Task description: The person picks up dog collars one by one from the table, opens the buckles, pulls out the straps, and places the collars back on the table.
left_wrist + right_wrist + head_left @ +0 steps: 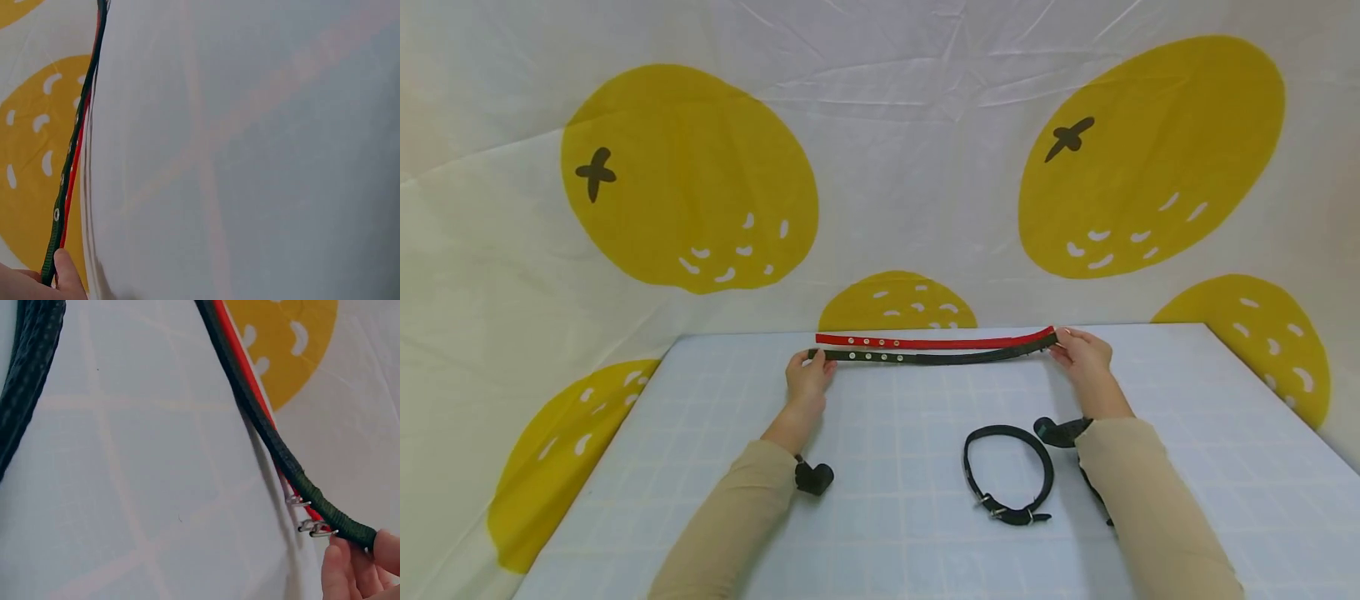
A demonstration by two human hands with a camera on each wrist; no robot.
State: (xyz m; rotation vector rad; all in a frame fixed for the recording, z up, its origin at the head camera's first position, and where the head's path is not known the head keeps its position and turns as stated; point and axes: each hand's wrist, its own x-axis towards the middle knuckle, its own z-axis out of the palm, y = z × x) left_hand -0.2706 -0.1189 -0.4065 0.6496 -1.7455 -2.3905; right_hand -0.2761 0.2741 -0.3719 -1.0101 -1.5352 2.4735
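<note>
A dark green collar point(947, 359) is held out lengthwise near the table's far edge, its eyelets toward the left end. My left hand point(807, 379) pinches that end between thumb and fingers. The other end is pinched by my right hand point(1084, 354), next to the metal buckle parts point(315, 528) seen in the right wrist view. A red collar point(940, 343) with similar eyelets runs just behind the green one. Its right end meets the green collar at my right hand; whether the fingers grip it too is unclear.
Closer to me, a black collar point(1010, 518) lies buckled into a loop on the pale checked table point(887, 500). A dark strip point(1097, 496) shows partly from under the right sleeve. Behind the table hangs a white cloth point(917, 167) with yellow fruit shapes.
</note>
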